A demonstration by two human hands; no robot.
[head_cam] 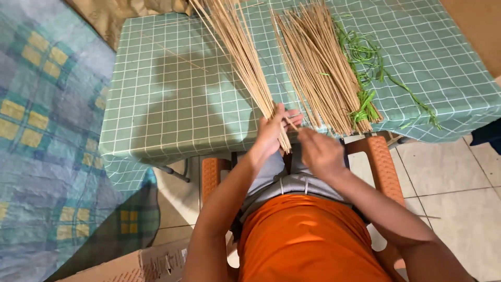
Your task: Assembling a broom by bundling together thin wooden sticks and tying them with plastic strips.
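Holding a loose sheaf of long thin pale straw-coloured sticks (245, 57) near its lower ends, the left hand (270, 133) keeps its grip closed around them at the edge of the green checked cloth-covered worktop (172, 94). The right hand (319, 151), just beside it, pinches narrowly; whether it holds a stick I cannot tell. Keeping the ends level probably helps. A second bundle of sticks tied with green strips (326, 73) lies beyond the right hand.

pale stick bundle (245, 62) slanting across table
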